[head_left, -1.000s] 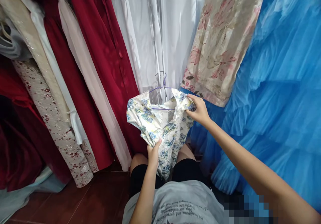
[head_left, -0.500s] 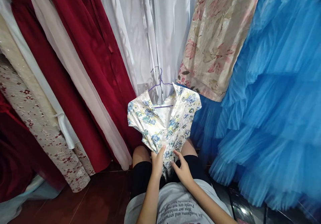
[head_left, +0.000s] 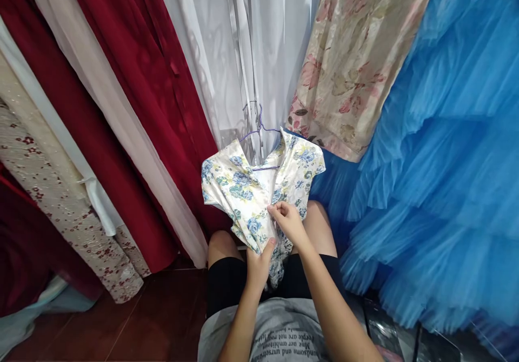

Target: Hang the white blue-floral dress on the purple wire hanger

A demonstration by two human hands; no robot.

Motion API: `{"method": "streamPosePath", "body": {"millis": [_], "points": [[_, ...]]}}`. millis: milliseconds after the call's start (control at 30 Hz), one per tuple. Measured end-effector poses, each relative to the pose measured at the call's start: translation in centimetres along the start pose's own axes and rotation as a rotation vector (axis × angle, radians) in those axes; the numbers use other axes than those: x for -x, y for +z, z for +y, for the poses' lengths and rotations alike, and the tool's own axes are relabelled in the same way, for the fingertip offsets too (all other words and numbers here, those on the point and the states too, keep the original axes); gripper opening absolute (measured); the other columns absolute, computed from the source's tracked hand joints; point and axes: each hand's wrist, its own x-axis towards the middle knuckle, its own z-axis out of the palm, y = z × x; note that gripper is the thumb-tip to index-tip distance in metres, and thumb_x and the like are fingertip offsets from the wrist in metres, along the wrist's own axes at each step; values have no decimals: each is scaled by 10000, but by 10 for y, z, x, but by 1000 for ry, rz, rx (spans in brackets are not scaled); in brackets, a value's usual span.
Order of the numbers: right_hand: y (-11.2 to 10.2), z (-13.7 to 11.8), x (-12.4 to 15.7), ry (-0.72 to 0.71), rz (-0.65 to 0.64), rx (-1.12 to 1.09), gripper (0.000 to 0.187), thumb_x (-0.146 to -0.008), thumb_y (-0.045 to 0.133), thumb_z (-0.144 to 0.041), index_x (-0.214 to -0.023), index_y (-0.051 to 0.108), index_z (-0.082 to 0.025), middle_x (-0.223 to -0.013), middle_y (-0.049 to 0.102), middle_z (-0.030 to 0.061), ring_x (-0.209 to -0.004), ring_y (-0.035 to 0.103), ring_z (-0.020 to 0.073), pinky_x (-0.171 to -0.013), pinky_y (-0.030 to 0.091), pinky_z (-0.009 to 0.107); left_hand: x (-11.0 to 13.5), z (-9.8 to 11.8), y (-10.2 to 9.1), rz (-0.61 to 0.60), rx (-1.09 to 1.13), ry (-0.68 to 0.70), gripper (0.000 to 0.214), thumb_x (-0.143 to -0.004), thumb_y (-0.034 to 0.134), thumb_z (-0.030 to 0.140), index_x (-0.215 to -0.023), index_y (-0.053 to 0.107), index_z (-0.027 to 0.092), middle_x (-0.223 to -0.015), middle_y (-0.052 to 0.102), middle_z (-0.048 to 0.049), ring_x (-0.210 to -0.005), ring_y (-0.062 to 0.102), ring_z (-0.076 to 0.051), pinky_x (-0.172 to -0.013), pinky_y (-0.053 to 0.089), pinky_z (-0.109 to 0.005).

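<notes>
A white dress with blue and yellow flowers (head_left: 243, 189) hangs on a purple wire hanger (head_left: 259, 129) in front of me, its lower part bunched over my lap. My left hand (head_left: 259, 256) grips the fabric at the waist, thumb on top of the front. Higher up, my right hand (head_left: 286, 218) pinches the front edge just below the V neckline, thumb and forefinger together. Whether a small fastener sits between those fingertips I cannot tell. The dress's lower end is partly hidden behind my hands and wrists.
Dark red gowns (head_left: 133, 107) and pale pink cloth (head_left: 101, 97) hang at the left. Behind the hanger is white fabric (head_left: 214, 53). To the right hang a beige floral garment (head_left: 348, 80) and a ruffled blue tulle dress (head_left: 454, 162). Dark red tiles (head_left: 162, 318) cover the floor.
My right hand has moved up from the waist to the neckline and closed on the front edge. The left hand stays on the waist fabric, shifted slightly right and down.
</notes>
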Motion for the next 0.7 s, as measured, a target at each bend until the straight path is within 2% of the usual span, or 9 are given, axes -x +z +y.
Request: {"method": "streamPosePath", "body": {"millis": [200, 300, 433, 567, 700], "points": [[-17, -11, 14, 30, -126, 32, 365, -862, 637, -509, -696, 489, -219, -571, 491, -37, -516, 450, 138, -502, 323, 264, 8, 11, 12, -74, 39, -27, 528, -785, 772, 313, -1272, 653, 144, -1310, 682, -143, -1304, 583, -314, -1127, 436, -414], [-30, -19, 16, 33, -123, 13, 322, -849, 658, -471, -720, 507, -217, -589, 515, -32, -533, 476, 143, -519, 350, 268, 14, 13, 17, -80, 90, -41, 541, -771, 788, 313, -1270, 654, 151, -1346, 661, -138, -1330, 562, -310, -1134, 433, -397], [-46, -27, 16, 57, -161, 16, 281, -820, 690, -437, -740, 552, -205, -604, 562, -17, -569, 519, 157, -568, 395, 283, 17, 12, 17, -44, 98, -50, 567, -783, 782, 309, -1310, 633, 160, -1352, 657, -138, -1327, 565, -306, -1147, 422, -410], [-58, -31, 13, 7, -241, 67, 274, -857, 649, -407, -696, 565, -201, -616, 551, -17, -593, 503, 150, -591, 387, 283, 14, 9, 13, -58, 91, -52, 517, -806, 761, 316, -1286, 641, 166, -1340, 663, -136, -1325, 566, -299, -1146, 421, -408], [-53, -33, 14, -2, -237, 105, 235, -865, 602, -341, -678, 577, -200, -597, 576, -11, -584, 508, 152, -603, 402, 284, 13, 1, 1, 86, 98, -130, 508, -789, 767, 316, -1251, 622, 161, -1332, 662, -151, -1264, 609, -310, -1093, 463, -414]]}}
